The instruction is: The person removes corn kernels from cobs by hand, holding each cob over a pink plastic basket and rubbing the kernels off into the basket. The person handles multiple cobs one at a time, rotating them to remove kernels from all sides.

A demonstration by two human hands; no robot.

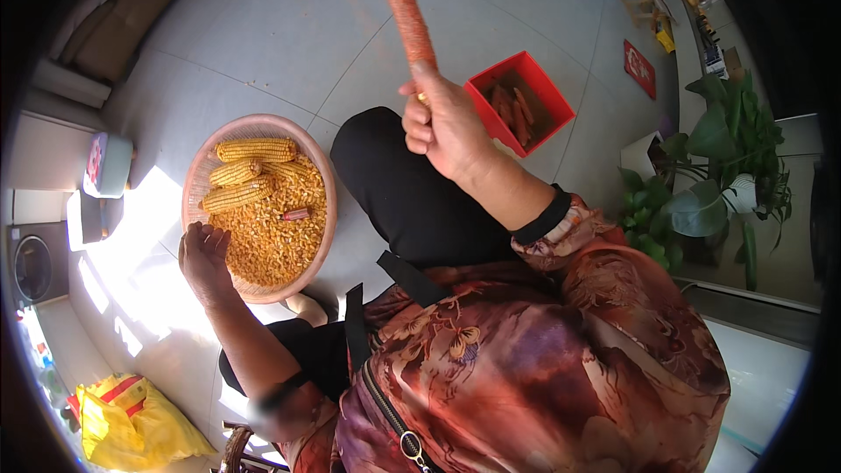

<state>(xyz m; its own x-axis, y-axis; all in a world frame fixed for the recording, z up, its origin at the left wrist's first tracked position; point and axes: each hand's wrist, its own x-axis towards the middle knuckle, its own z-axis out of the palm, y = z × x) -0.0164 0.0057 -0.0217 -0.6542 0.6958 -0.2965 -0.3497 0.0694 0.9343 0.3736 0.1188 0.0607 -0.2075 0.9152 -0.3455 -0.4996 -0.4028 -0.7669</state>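
My right hand [453,121] grips a stripped, reddish corn cob [412,23] by its lower end and holds it up above the floor. My left hand [205,261] is at the near left rim of a round woven basket [332,210], fingers half curled; whether anything is inside them is hidden. Loose yellow corn kernels [272,256] fill much of the basket. Several ears of corn [238,196] with kernels on lie at its far side. On the kernels rests a small reddish cylindrical piece [295,214].
Beyond my right forearm, a red square box [525,62] holds several bare cobs [512,112]. Leafy potted plants [703,144] stand at right. A yellow bag [141,424] is at lower left, near a stool [108,164]. Stray kernels dot the tiled floor [282,46].
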